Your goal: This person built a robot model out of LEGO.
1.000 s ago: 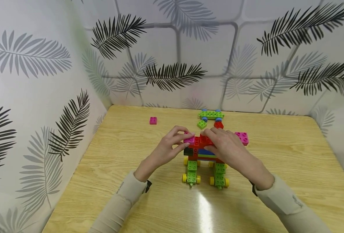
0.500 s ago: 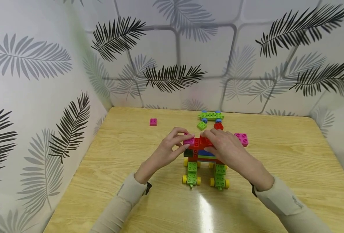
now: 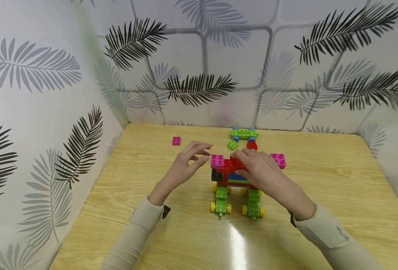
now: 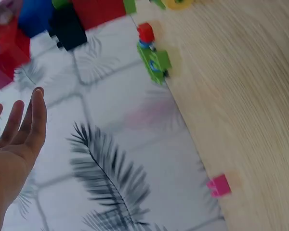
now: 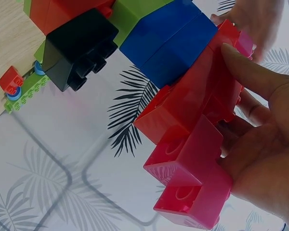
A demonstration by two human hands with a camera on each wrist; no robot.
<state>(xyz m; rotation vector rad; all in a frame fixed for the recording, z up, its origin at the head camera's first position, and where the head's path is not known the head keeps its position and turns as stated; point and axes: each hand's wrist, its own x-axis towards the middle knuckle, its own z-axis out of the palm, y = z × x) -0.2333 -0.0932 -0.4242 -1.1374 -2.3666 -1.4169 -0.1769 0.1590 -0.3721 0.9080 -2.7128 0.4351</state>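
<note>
A toy brick structure stands on two green wheeled bases (image 3: 221,204) with yellow wheels. Its middle has blue bricks (image 5: 168,43), and black bricks (image 5: 77,43) stick out at its sides. Along the top, my right hand (image 3: 261,168) grips a red brick (image 5: 188,96) between thumb and fingers. Pink bricks (image 5: 197,178) jut out past that hand on the right end. At the left end sits another pink brick (image 3: 217,161), studs up. Just left of it, apart from it, my left hand (image 3: 183,165) hovers with fingers extended and holds nothing.
On the wooden table (image 3: 135,187), a loose pink brick (image 3: 176,141) lies at the back left. Behind the structure are a green wheeled base (image 3: 243,133) with blue wheels, a green brick (image 3: 233,145) and a red brick (image 3: 252,145). Leaf-patterned walls border the back and left.
My left hand has let go of the pink brick at the structure's left end and drawn back to the left. The right hand keeps its grip in the same place.
</note>
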